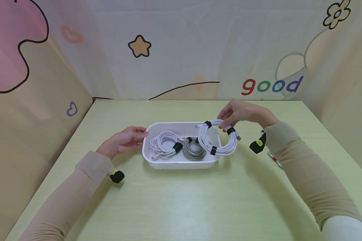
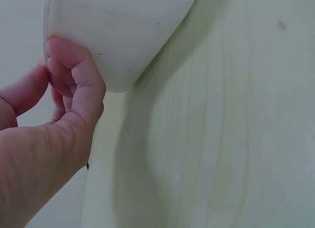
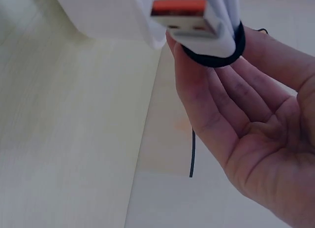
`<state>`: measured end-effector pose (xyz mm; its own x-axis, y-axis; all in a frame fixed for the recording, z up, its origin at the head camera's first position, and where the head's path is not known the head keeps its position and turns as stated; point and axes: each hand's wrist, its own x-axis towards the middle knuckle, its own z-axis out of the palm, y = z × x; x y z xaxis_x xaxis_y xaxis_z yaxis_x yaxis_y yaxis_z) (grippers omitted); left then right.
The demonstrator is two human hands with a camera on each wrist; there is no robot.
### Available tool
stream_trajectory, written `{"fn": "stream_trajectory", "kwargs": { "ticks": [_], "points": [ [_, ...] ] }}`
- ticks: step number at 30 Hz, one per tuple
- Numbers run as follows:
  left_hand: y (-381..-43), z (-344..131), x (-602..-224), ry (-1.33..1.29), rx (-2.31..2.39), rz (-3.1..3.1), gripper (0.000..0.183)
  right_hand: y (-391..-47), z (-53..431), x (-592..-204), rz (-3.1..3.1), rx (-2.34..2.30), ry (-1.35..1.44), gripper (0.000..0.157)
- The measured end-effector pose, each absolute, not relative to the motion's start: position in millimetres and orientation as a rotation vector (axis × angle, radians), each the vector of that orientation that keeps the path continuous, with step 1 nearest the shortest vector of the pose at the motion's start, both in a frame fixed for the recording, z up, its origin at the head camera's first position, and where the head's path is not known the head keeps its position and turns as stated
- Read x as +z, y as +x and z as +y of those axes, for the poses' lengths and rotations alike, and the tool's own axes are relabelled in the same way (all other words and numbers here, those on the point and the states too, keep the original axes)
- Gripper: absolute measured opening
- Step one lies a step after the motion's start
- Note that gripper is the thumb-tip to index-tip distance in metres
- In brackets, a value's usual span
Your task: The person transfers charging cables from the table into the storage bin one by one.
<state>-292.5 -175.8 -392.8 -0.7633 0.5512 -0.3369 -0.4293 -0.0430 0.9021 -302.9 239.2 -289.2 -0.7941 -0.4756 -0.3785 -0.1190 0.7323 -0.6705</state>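
Note:
My right hand (image 1: 242, 112) pinches a coiled white USB cable (image 1: 231, 146) bundled with black straps, holding it tilted over the right end of a white plastic bin (image 1: 181, 165). In the right wrist view, the cable's USB plug (image 3: 184, 18) with an orange insert points toward the camera, close to a black strap (image 3: 216, 59). At the bin's left end, my left hand (image 1: 129, 139) grips the rim between thumb and fingers. Inside the bin lie another coiled white cable (image 1: 160, 149) on the left and a smaller grey cable coil (image 1: 194, 155) in the middle.
The bin stands on a pale yellow-green table (image 1: 175, 204). A small red-and-white object (image 1: 275, 160) lies beside the right forearm, partly hidden by the sleeve. Behind the table's far edge hangs a printed cloth backdrop (image 1: 181, 50), with cloth on both sides too.

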Motion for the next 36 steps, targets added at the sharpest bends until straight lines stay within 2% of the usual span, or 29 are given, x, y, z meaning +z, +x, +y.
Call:
{"fn": "stream_trajectory", "kwargs": {
  "ticks": [36],
  "points": [
    [-294,-176,-392,0.115,1.873,1.562,0.015,-315,186,-312,2.378,-0.935,-0.474,0.033]
  ]
}}
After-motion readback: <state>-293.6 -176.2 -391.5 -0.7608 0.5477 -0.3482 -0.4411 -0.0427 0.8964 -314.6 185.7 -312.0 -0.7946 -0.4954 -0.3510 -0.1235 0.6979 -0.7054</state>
